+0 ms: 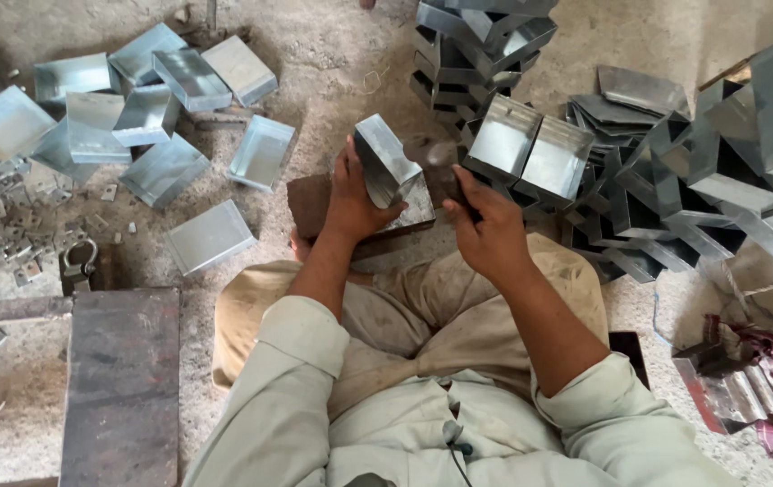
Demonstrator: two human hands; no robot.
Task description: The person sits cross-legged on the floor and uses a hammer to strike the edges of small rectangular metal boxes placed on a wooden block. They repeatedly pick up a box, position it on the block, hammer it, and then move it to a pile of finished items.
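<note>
Dark steel plate (pixel 122 388) lay near left on sandy floor. Folded metal boxes (pixel 161 108) scattered far left, stacked boxes (pixel 675 180) crowded right. Left hand (pixel 350 194) gripped shiny grey sheet-metal box (pixel 384 160), tilted on edge over dark block (pixel 314 203) in centre. Right hand (pixel 493 225) closed around hammer (pixel 436 162), head just beside box.

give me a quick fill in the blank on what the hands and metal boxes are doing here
1. The left hand holds a shiny metal ____ tilted on a dark block.
2. The right hand grips a ____ by its handle, its head close beside the held piece.
3. Finished boxes lie scattered on the ground to the person's ____.
4. A pair of boxes sits side by side just above the ____ hand.

Missing words: box; hammer; left; right
</note>
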